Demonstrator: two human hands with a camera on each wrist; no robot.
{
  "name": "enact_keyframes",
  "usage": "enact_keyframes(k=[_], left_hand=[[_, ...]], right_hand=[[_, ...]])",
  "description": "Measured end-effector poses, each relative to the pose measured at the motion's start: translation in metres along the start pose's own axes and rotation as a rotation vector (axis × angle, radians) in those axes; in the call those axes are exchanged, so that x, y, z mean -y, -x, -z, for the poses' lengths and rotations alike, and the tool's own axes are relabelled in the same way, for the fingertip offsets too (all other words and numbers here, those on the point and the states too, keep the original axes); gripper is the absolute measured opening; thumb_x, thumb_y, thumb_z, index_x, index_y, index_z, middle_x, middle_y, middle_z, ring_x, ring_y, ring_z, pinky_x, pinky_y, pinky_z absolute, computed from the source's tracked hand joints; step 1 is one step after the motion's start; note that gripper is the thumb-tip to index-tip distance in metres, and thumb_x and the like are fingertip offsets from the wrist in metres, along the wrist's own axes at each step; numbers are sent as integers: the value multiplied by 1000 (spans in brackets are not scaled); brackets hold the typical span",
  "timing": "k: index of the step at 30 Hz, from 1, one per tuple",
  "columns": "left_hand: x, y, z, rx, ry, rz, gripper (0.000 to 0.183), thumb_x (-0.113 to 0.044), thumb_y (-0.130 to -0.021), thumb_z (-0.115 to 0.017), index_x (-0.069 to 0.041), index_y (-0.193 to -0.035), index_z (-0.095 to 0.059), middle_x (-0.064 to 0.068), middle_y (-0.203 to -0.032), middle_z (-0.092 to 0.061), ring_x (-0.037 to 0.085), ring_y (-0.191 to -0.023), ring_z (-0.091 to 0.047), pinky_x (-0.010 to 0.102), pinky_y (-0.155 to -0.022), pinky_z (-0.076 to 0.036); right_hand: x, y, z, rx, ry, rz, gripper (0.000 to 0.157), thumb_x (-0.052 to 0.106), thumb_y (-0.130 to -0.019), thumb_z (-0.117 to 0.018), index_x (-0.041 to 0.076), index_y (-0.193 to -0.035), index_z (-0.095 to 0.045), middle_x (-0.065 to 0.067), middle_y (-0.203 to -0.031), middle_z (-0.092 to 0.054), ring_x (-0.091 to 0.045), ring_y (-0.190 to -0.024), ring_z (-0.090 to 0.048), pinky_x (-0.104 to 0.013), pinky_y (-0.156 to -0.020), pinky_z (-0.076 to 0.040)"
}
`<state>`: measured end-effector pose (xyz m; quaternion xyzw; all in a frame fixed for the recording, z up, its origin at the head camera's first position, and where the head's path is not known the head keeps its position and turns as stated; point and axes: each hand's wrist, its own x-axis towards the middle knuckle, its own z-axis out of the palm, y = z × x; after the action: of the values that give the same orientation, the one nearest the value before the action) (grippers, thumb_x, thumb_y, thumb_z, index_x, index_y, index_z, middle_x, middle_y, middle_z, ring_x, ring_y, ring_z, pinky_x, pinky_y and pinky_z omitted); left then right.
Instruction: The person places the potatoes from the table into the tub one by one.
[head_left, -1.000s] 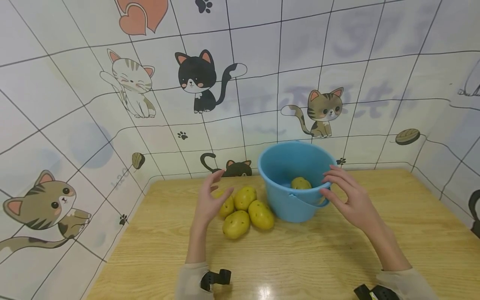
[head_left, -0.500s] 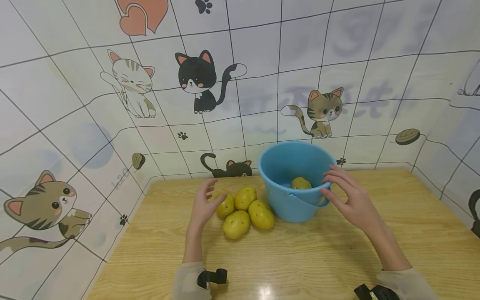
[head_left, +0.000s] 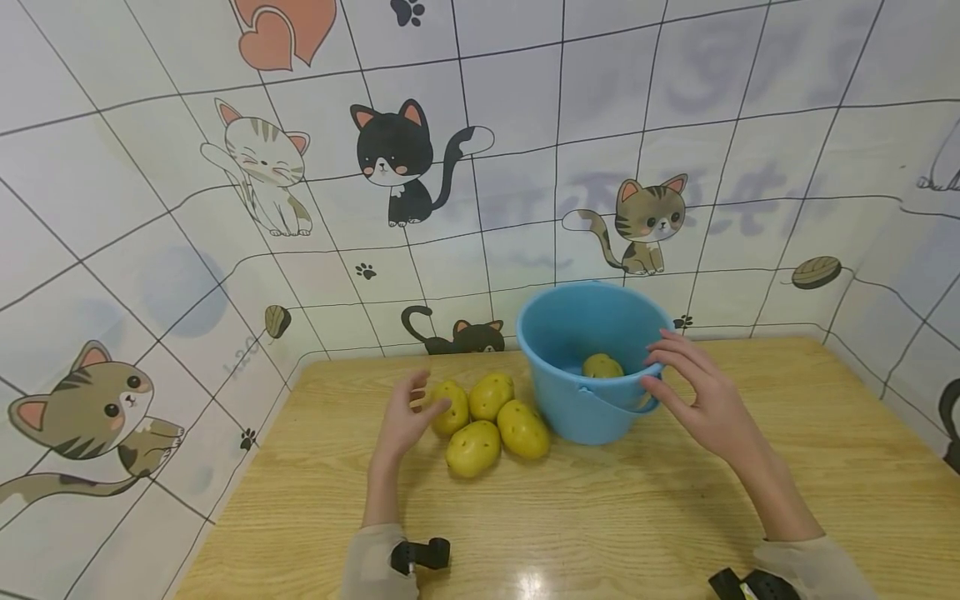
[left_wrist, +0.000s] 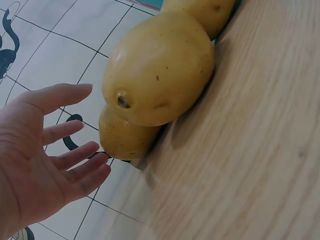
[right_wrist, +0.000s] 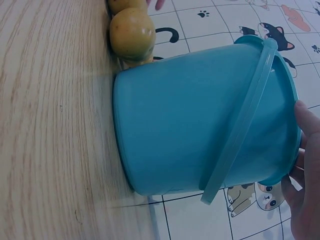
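A cat-print wall [head_left: 517, 242] backs the scene and a wood-grain table [head_left: 570, 525] carries everything; here's the right hand [head_left: 705, 404], thumb and fingers pinching the rim of the blue bucket [head_left: 588, 421], an edge hold that probably serves to steady it; the bucket stands upright below those fingers, its handle [right_wrist: 240, 125] hanging against the outer wall, leaving the mouth unobstructed; one inner potato [head_left: 602, 367] sits inside, left of the right fingertips and lower than the rim; over to the left hand [head_left: 405, 421], fingers loosely curved, thumb wide of them, nothing in between; the leftmost potato [head_left: 454, 410] lies just right of those fingertips, contact impossible to call; beyond it from the fingers come the back potato [head_left: 492, 396], near potato [head_left: 473, 450] and right potato [head_left: 523, 430], bunched close, which likely helps stop them rolling; that curved hand looks shaped to suit such rounded sides.
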<state>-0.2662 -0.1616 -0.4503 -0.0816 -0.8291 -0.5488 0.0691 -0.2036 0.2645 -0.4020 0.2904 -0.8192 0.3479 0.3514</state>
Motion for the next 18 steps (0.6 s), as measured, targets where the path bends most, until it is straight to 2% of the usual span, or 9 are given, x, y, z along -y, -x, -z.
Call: enact_keyframes(k=[4,11,18], left_hand=[[4,1,-4,21,-33,-20,67,-21,-88,-78,6,-142,-48,32,-138,-49,49,-121,-52,58,-100,-47],[6,-1,-9,74,-9,75,75,-16,-87,-80,2,-149,-41,29,-142,-46,46,-126,-50,58,-104,-44],[7,0,-15,93,-46,115,84,-16,-85,-81,3,-153,-34,28,-147,-40,42,-127,-48,54,-104,-46]], right_hand=[[0,0,0,-4,5,0,22,15,-92,-75,6,-111,-69,-15,-122,-63,-29,-141,-42,-26,-118,-27],[-1,0,0,-6,10,-5,22,14,-92,-75,7,-111,-69,-14,-123,-63,-27,-142,-41,-25,-118,-27],[0,0,0,6,19,-28,24,9,-89,-77,7,-112,-69,-11,-124,-63,-25,-142,-40,-24,-118,-27]])
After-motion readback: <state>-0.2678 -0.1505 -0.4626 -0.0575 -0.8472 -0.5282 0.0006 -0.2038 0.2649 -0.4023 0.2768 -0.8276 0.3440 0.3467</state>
